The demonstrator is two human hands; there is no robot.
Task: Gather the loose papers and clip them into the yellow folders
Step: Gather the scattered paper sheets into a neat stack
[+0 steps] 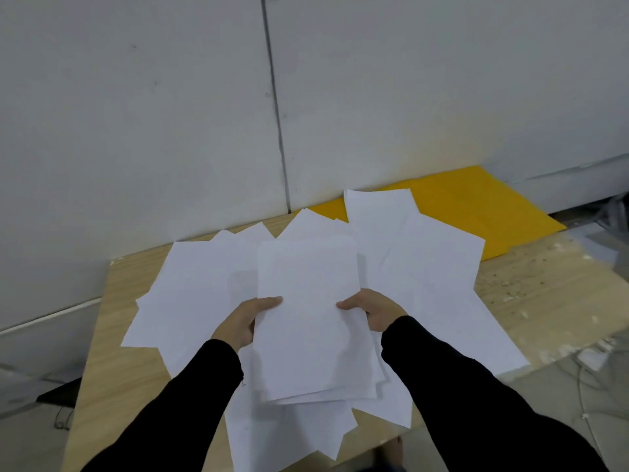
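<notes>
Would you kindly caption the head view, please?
Left hand and right hand grip a paper stack over loose sheets, yellow folders behind.

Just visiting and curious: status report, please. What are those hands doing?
Left hand and right hand both grip one stack of white paper sheets. Loose white sheets scattered over light wooden table. Flat yellow folder by wall, partly under sheets.

No text, label, brand or number can be read anywhere; the sheets of paper [306, 301] look blank white.

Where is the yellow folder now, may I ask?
Head view: the yellow folder lies far right on the table, against the wall, partly under loose papers.
</notes>
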